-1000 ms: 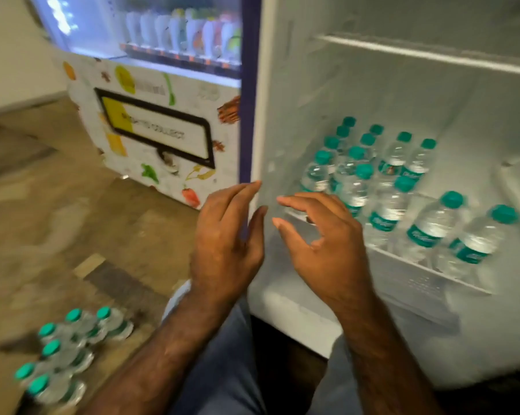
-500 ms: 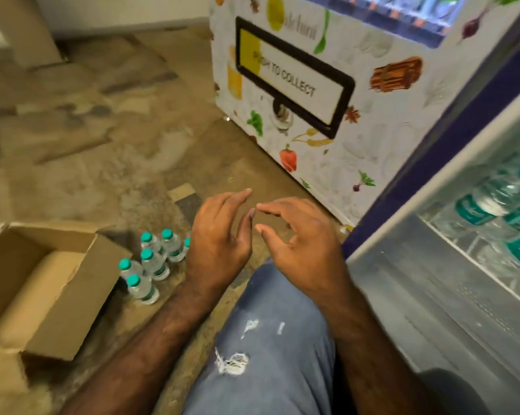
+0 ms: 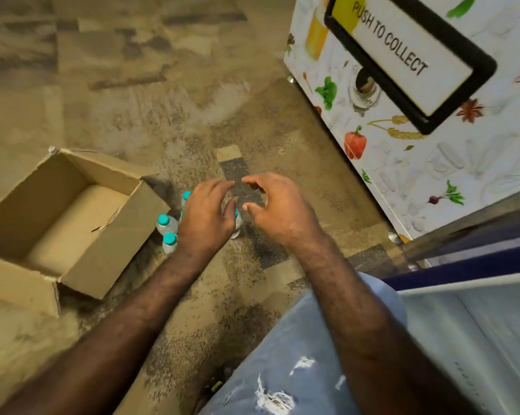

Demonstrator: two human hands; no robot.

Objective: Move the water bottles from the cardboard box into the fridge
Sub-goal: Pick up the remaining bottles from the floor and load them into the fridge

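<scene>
My left hand (image 3: pixel 206 215) hovers over the bottles (image 3: pixel 166 224), fingers loosely spread and gripping nothing; my right hand (image 3: pixel 278 209) hangs just right of the cluster, fingers curved into an open claw, also empty; the two sets of fingertips nearly meet above it. The bottles stand upright on the floor (image 3: pixel 163 100), just beside the right wall of the box (image 3: pixel 73 223); teal caps show left of my left hand, and one clear body shows between the hands; the rest of the cluster is hidden under my left hand, so the count cannot be told. The box interior appears empty. A strip of the fridge (image 3: pixel 477 324) shows well to the right of the box, beyond my knee (image 3: pixel 297 354).

Judgement: the step is gathering bottles for the next carry. Recommended: lower both hands round the cluster; press the bodies together below the caps so none tips; take only what holds firmly; lift straight before swinging toward the fridge.
</scene>
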